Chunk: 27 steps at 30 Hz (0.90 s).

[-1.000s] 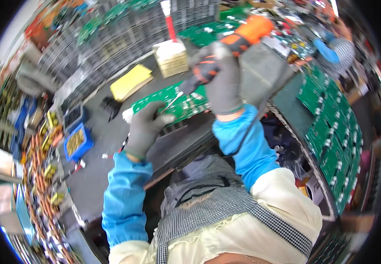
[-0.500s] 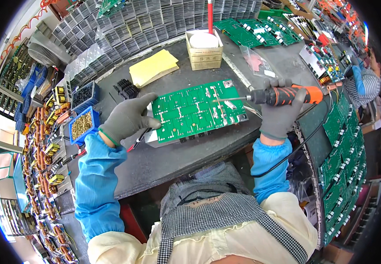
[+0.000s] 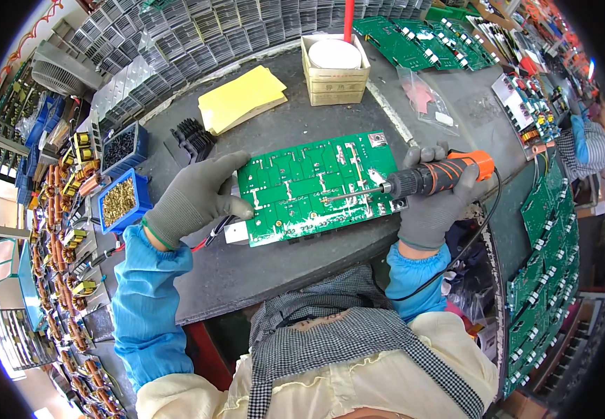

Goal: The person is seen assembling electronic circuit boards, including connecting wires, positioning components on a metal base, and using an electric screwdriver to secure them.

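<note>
A green circuit board [image 3: 302, 185] is held solder side up, just above the dark workbench. My left hand [image 3: 201, 195], in a grey glove, grips the board's left edge, thumb and fingers apart across the corner. In my gloved right hand [image 3: 434, 209] is an orange and black electric screwdriver [image 3: 435, 176], its long thin bit pointing left over the board. The bit's tip lies at the lower middle of the board; whether it touches a screw I cannot tell. Dark parts show under the board's near edge.
Blue bins of brass screws [image 3: 120, 202] and black parts [image 3: 124, 148] stand at left, beside rows of copper coils [image 3: 55, 244]. Yellow sheets [image 3: 243, 98] and a cardboard box [image 3: 336, 77] lie beyond the board. More boards [image 3: 543, 279] line the right; a co-worker's sleeve [image 3: 580, 143] shows.
The screwdriver has swung its bit down and left, from the board's right part to its lower middle. The board is tilted a little differently. My left hand keeps its grip.
</note>
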### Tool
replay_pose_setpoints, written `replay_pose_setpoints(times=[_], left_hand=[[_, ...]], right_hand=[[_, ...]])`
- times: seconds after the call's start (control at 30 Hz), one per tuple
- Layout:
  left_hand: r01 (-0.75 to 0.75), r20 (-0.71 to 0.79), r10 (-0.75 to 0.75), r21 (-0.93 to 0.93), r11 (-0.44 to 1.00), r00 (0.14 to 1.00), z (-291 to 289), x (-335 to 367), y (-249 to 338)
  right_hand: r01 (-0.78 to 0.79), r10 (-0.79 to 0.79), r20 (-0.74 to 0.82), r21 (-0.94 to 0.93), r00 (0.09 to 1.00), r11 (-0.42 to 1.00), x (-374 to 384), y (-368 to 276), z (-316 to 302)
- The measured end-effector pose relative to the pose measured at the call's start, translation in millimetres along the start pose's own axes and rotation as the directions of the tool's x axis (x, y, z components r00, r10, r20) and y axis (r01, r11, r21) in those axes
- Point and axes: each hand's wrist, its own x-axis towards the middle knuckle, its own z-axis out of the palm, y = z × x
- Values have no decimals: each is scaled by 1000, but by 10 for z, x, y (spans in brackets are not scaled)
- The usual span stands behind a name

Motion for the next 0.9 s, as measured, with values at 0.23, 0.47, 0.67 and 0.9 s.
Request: replay_pose_setpoints(times=[0.23,0.47,0.67,0.9], left_hand=[[-102,-37,101,-24,994,994,54,23,-90],[-47,7,48,-78,996,999,24,4,-51],[-49,31,53,-123,991,998,16,16,-52],[-32,59,39,-124,992,997,-12,30,-35]], right_hand=[[-2,1,-5,-97,1000,995,-4,-47,95],[89,-79,78,-137,994,987,-90,-186,414],[282,-97,380,-469,920,837,-71,-148,1096],[416,-43,576,-534,816,736,70,233,1359]])
